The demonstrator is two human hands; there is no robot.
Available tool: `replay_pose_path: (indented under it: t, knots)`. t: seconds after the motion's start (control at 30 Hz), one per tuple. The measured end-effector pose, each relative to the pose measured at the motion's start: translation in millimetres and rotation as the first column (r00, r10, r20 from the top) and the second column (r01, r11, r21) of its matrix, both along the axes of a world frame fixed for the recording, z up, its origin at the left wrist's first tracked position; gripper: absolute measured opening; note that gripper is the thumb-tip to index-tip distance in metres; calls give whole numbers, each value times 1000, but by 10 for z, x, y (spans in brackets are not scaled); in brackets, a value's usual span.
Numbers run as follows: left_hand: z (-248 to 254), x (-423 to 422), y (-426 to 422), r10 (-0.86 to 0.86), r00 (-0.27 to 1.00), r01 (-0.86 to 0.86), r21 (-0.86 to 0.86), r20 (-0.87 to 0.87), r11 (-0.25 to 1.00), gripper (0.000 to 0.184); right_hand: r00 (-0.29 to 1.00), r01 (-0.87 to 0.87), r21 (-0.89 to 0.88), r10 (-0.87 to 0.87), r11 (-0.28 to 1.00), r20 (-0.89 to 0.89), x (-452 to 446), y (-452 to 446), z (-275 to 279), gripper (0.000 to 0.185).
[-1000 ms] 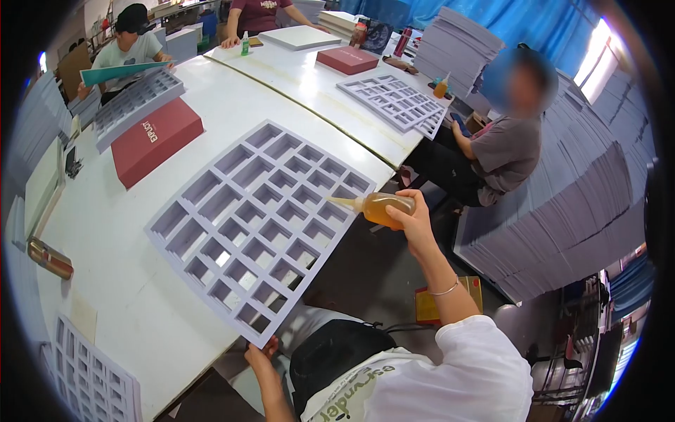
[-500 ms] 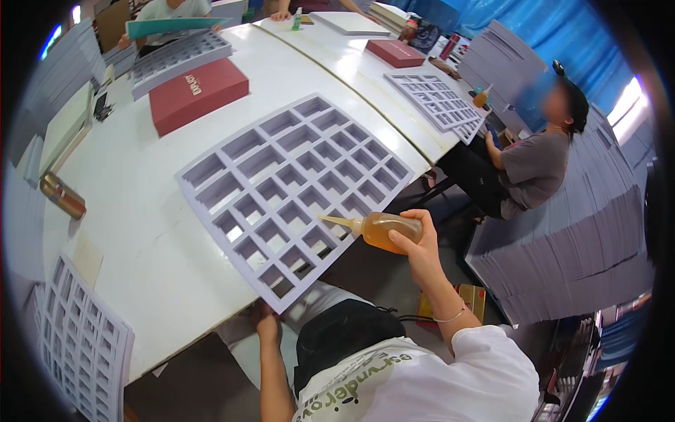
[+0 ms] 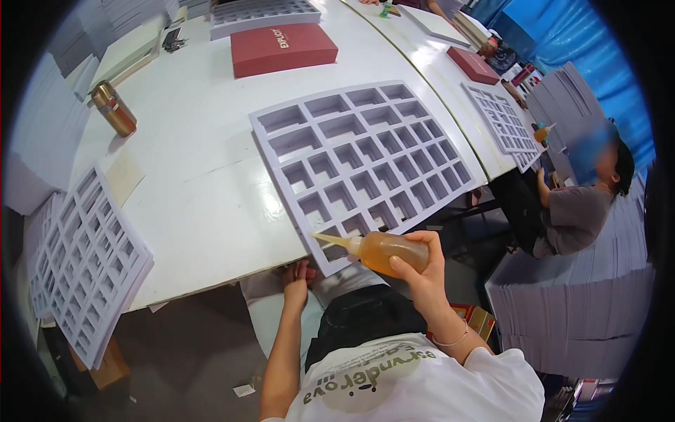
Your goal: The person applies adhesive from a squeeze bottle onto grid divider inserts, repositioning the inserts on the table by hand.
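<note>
My right hand (image 3: 422, 271) is wrapped round a squeeze glue bottle (image 3: 387, 253) of amber liquid. Its long pale nozzle points left, with the tip over the near corner of a white compartment tray (image 3: 330, 158). Whether the tip touches the tray wall I cannot tell. The tray lies on the white table with its near corner past the front edge, and its many rectangular cells look bare inside. Below that edge, by the tray's near corner, my left hand (image 3: 299, 274) has its fingers curled; what they hold, if anything, is hidden.
A maroon box (image 3: 285, 49) stands beyond the tray, with another compartment tray (image 3: 267, 15) behind it. At left are a gold flask (image 3: 114, 109) and stacked compartment trays (image 3: 91, 260). A person in a grey shirt (image 3: 580, 214) sits at right near tall stacks of sheets (image 3: 576, 302).
The view has swung left, so the table things sit further right. The nozzle has shifted along the tray's near side to its near corner. My left hand shows more at the table edge.
</note>
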State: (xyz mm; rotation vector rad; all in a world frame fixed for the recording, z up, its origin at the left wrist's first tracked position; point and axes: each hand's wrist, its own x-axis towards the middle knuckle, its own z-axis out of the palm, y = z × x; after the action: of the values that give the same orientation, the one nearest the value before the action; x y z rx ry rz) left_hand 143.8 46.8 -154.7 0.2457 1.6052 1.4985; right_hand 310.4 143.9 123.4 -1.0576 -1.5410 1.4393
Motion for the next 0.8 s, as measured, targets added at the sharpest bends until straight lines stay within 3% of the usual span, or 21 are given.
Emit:
replay_pose_path:
  t: [0.03, 0.13, 0.2, 0.27, 0.33, 0.4, 0.5, 0.63, 0.7, 0.8]
  knots:
    - [27, -3, -2, 6, 1000, -6, 6, 21, 1000, 36, 999, -35, 21, 35, 999, 13, 0, 7, -38, 40]
    - [40, -10, -11, 3, 1000, -3, 2, 29, 1000, 36, 963, -133, -467, 2, 874, -271, 100, 160, 88, 42]
    - [35, 1, -31, -3, 1000, 3, -7, -12, 1000, 36, 920, -130, -515, -91, 847, -382, 307, 355, 50, 40]
    - [-17, 13, -51, -41, 997, 42, 13, -66, 999, 36, 903, 27, -467, -222, 884, -368, 547, 541, 102, 39]
    - [-563, -50, -85, -134, 975, 143, 41, -175, 989, 35, 902, 250, -347, -348, 904, -256, 869, 708, 183, 40]
    - [-602, -58, -72, -48, 997, 43, 76, 68, 996, 28, 867, 433, -218, -471, 875, -165, 1250, 885, 193, 41]
    - [-509, -36, -67, 16, 994, -27, 96, 111, 995, 27, 805, 589, 6, -587, 808, -86, 1682, 1068, 232, 43]
    - [-752, -84, -110, 46, 997, -49, 57, 66, 997, 25, 765, 635, 190, -644, 749, -20, 2038, 1258, 168, 42]
    - [-741, -79, -108, 68, 998, -68, 1, 15, 998, 24, 767, 625, 220, -642, 749, 8, 2119, 1314, 130, 40]
    - [-655, -85, -93, 79, 994, -79, 0, 77, 997, 22, 770, 614, 245, -638, 750, 23, 2155, 1374, 100, 39]
